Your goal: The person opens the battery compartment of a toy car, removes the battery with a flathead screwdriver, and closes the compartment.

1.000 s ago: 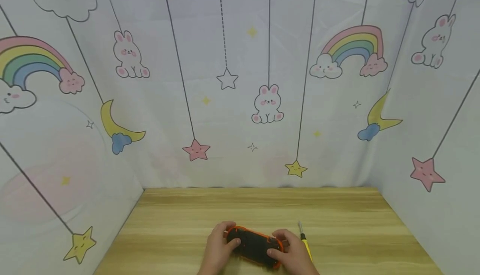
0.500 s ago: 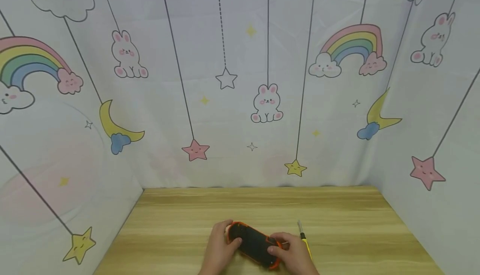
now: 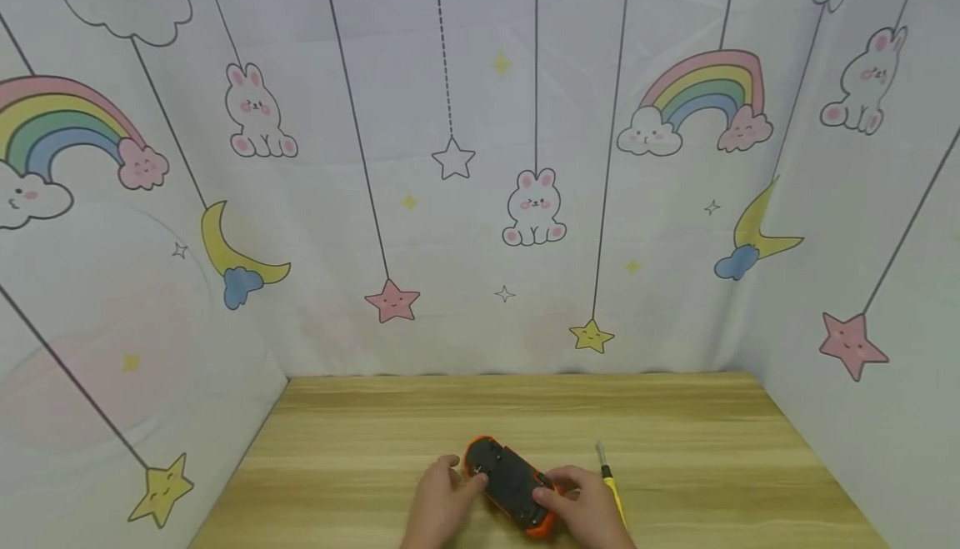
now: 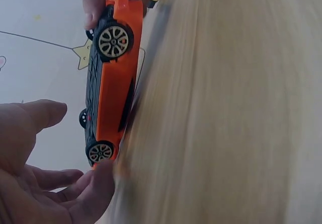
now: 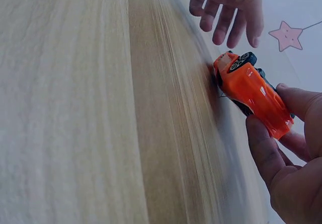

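While the right hand point(image 3: 588, 503) pinches an upturned toy car point(image 3: 513, 476), I observe a screwdriver point(image 3: 609, 481) beside those fingers; the left hand point(image 3: 441, 503) has fingers apart.

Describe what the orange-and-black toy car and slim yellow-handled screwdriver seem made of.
Orange-and-black toy car: probably glossy plastic or painted metal, from its bright highlights. Slim yellow-handled screwdriver: apparently smooth plastic handle, evenly yellow; likely metal shaft, silvery grey.
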A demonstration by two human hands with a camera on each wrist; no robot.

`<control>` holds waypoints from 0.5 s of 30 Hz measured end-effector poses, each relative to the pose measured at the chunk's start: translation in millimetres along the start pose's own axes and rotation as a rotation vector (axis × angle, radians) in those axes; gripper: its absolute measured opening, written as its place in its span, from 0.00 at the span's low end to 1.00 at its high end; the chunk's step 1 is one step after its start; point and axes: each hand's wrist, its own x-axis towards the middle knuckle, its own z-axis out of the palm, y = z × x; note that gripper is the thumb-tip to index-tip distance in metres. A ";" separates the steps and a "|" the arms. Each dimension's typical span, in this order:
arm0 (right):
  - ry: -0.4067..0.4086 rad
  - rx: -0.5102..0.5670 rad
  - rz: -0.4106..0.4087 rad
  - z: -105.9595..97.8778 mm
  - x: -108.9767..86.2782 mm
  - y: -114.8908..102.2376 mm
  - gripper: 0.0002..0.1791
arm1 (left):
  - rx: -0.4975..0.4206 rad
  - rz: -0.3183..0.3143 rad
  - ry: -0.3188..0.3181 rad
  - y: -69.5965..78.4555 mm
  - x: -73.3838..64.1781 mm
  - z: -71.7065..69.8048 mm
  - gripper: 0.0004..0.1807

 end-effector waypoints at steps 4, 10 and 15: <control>-0.007 -0.002 0.008 0.8 -1.2 -0.7 0.23 | -0.030 -0.023 -0.032 6.4 -2.9 4.3 0.42; -0.015 -0.031 0.029 0.9 -3.3 -4.3 0.24 | -0.065 0.008 -0.045 13.2 -3.7 8.8 0.41; -0.063 0.015 0.032 2.3 -5.5 -5.7 0.27 | -0.077 0.023 -0.058 15.1 -1.9 12.6 0.42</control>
